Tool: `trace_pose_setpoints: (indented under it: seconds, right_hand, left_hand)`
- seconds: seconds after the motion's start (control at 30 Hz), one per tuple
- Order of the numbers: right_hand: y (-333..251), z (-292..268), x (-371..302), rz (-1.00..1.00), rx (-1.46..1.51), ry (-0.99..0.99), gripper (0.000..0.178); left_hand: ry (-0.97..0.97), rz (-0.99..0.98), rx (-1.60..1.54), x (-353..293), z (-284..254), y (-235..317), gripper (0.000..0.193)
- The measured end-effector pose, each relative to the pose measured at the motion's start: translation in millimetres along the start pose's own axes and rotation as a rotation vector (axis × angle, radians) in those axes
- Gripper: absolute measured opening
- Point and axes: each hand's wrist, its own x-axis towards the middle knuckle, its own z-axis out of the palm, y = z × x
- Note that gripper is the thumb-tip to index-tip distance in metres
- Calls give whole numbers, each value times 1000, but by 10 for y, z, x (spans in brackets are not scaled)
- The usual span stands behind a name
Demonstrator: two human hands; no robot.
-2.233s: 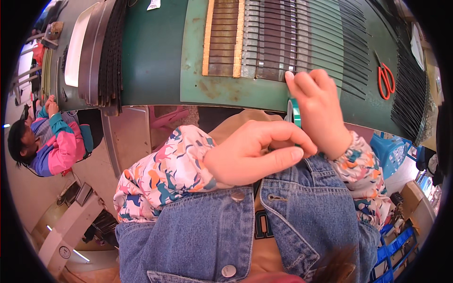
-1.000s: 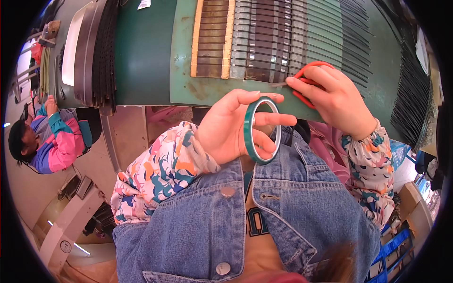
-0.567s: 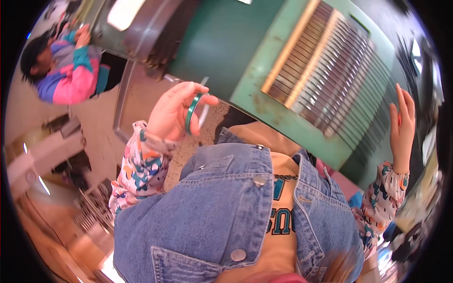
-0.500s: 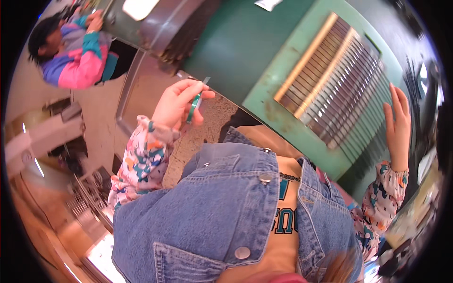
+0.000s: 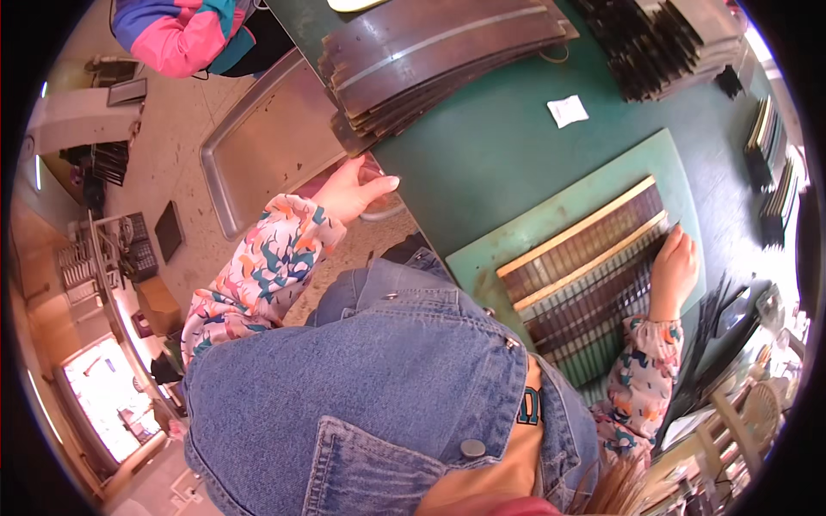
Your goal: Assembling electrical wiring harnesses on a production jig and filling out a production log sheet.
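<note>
My left hand (image 5: pixel 348 191) is over the table's near left edge. Its thumb stretches out apart from the curled fingers, and nothing shows between them. A pinkish, see-through rounded thing (image 5: pixel 387 208) lies just below it, partly hidden. My right hand (image 5: pixel 675 273) rests at the right end of a row of narrow dark strips (image 5: pixel 594 314), fingertips pinched together near a strip's end. Whatever they grip is too small to make out. The strips lie side by side on a light green board (image 5: pixel 482 249), with two pale wooden bars (image 5: pixel 594 262) laid across them.
A stack of brown, glossy plates (image 5: pixel 439 56) stands on the green table (image 5: pixel 465 155). Beyond are a white packet (image 5: pixel 568 112) and piled dark strips (image 5: pixel 645 52). A metal tray (image 5: pixel 211 185) lies left of the table; another person's colourful sleeve (image 5: pixel 185 39) shows at upper left.
The view has shifted. The green strip-like thing in my left hand is no longer seen, and its thumb has spread. My right hand has gone from outstretched to pinched at the strips' end.
</note>
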Motion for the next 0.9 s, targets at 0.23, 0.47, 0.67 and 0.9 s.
trace_pose_setpoints:
  seconds: [0.23, 0.47, 0.67, 0.9]
  right_hand:
    - [231, -29, 99, 28, 157, -130, 43]
    - [745, -1978, -807, 97, 683, -254, 18]
    - [1430, -2509, -2982, 857, 827, 576, 27]
    - [1571, -1531, -4822, 1044, 1505, 1129, 27]
  left_hand:
    - [-8, 258, 231, -6, -32, 9, 50]
    - [238, 579, 733, -262, -58, 1202, 33]
    - [406, 1109, 962, 1041, -301, 1696, 52]
    - [120, 748, 938, 2412, -1151, 1570, 65]
